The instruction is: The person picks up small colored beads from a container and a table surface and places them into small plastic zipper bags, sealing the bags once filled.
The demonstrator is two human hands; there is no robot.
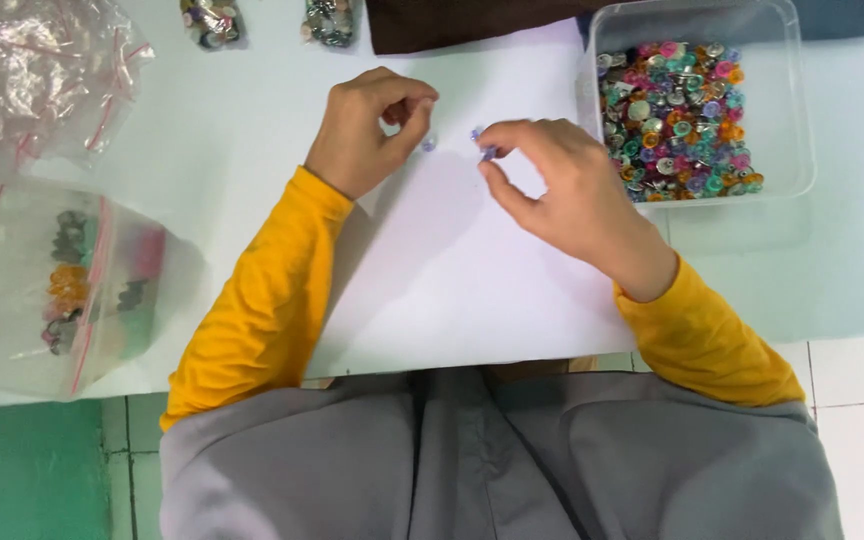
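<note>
Head view: both hands are up over the white sheet (452, 270) on the table (852, 270), working tiny purple pieces. Right hand (562, 190) pinches a small purple bead-like piece (485, 150) between thumb and forefinger, other fingers loosely curled; a second purple speck (474, 132) sits at the forefinger tip, can't tell if it's a separate piece or part of the same one. Left hand (367, 135) is curled shut, thumb and forefinger tips meeting, with another small purple piece (429, 144) just at or beside those tips; can't tell if it's gripped or lying on the sheet. The two hands are near each other, tips apart by a small gap. My read: this is fine pairing or sorting of small parts, so to do it well keep the pinch light and at the very fingertips, keep the work low over the sheet so a dropped piece stays on white, and brace the wrists. Pose: both forearms in yellow sleeves (252, 310) angle inward from the table edge, wrists close to the sheet, left wrist bent inward, right hand palm-down and angled left. Supply is the clear plastic tub (797, 110) of mixed coloured beads (677, 120), just right of the right hand. Zip bags with sorted pieces (72, 285) lie far left, an emptier clear bag (32, 70) above them, two small filled bags (212, 20) at top edge.
</note>
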